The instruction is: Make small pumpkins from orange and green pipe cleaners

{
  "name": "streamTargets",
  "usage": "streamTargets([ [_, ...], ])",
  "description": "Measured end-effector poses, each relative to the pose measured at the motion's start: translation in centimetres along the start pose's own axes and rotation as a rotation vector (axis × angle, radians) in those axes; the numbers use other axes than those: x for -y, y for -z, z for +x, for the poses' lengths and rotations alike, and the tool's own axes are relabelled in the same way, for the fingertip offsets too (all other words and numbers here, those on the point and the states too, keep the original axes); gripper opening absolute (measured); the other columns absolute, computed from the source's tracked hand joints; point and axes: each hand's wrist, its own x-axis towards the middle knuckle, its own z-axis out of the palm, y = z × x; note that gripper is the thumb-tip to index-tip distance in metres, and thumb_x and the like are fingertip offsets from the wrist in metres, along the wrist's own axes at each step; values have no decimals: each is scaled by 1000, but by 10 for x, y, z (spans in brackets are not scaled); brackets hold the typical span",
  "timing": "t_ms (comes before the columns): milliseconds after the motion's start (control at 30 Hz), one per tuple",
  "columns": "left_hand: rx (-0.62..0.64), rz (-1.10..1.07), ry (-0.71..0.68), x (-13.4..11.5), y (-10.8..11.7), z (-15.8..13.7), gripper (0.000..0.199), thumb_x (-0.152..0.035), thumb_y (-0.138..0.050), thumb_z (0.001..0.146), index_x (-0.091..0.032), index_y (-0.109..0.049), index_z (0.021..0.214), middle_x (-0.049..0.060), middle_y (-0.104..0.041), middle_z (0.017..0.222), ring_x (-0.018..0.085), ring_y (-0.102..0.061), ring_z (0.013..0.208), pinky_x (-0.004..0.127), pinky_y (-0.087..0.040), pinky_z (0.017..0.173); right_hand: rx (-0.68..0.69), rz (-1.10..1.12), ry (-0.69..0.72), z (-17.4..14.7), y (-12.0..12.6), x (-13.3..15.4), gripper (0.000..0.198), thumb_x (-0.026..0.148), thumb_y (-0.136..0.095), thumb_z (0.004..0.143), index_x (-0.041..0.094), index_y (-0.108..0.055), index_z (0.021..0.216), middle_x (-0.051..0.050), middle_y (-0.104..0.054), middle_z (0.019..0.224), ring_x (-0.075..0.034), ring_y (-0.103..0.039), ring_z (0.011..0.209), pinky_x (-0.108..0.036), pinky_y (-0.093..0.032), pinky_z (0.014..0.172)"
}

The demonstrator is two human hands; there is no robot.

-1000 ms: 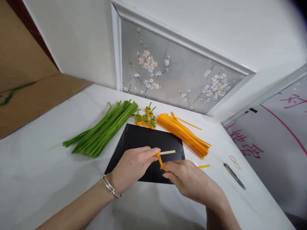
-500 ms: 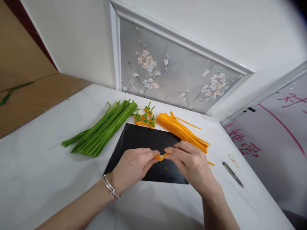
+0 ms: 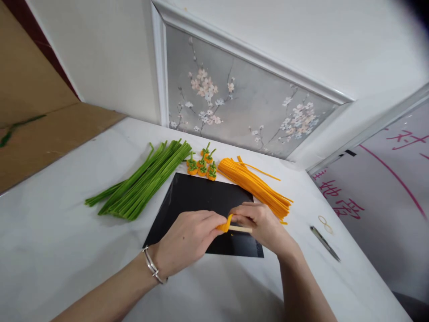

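Note:
Above the black mat (image 3: 197, 194), an orange pipe cleaner (image 3: 228, 222) is wound round a thin pale stick (image 3: 240, 229). My left hand (image 3: 197, 230) is closed on the wound part, its fingers hiding the stick's left end. With a pinch, my right hand (image 3: 259, 223) grips the loose end of the same pipe cleaner, just above the stick. The stick's bare right end points toward my right palm; whether it touches is unclear. Nearest beyond the right hand lies a bundle of orange pipe cleaners (image 3: 254, 183).
A bundle of green pipe cleaners (image 3: 144, 183) lies at the left. Several small orange-and-green pumpkin shapes (image 3: 202, 165) stand behind the mat. To the right are a dark pen-like tool (image 3: 324, 243) and a thin looped band (image 3: 325, 224). A whiteboard (image 3: 385, 188) borders the table (image 3: 83, 250).
My right hand has turned and carried the orange end upward around the stick. The pale stick's right part now shows. My left hand has barely shifted.

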Motion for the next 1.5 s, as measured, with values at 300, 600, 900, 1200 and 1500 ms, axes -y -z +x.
streamTargets([
  [300,-48,-118,120,3,4,1,25,-13,-47,90,-25,-62,107,-2,-71,99,14,-67,85,23,-49,74,-40,60,27,-4,0,4,24,37,-68,82,22,-65,101,-4,-65,95,-18,-61,88,-28,-47,76],
  [600,61,-276,200,-3,10,6,12,-19,-54,88,-23,-64,94,-6,-55,68,10,-47,58,20,-35,53,-208,36,36,-4,-9,13,19,25,-51,94,19,-64,81,1,-61,68,-12,-55,60,-22,-42,60],
  [900,32,-363,200,2,8,7,22,-15,-51,86,-16,-49,64,-7,-36,60,8,-32,54,21,-24,50,-251,106,88,-2,-17,18,11,21,-52,91,20,-61,84,-1,-65,77,-14,-61,70,-25,-48,68],
  [1200,-60,-407,357,5,9,7,14,-23,-50,88,-17,-59,80,-6,-52,66,8,-41,58,20,-32,53,130,239,-158,-1,-30,19,8,18,-47,91,21,-52,87,4,-62,70,-11,-59,60,-23,-43,60],
  [1500,-69,-317,296,14,15,7,24,-25,-41,94,-19,-63,101,-1,-66,82,13,-59,71,22,-43,61,96,-131,-69,-7,-24,19,19,22,-43,96,20,-53,80,0,-62,75,-14,-59,66,-23,-35,58],
])
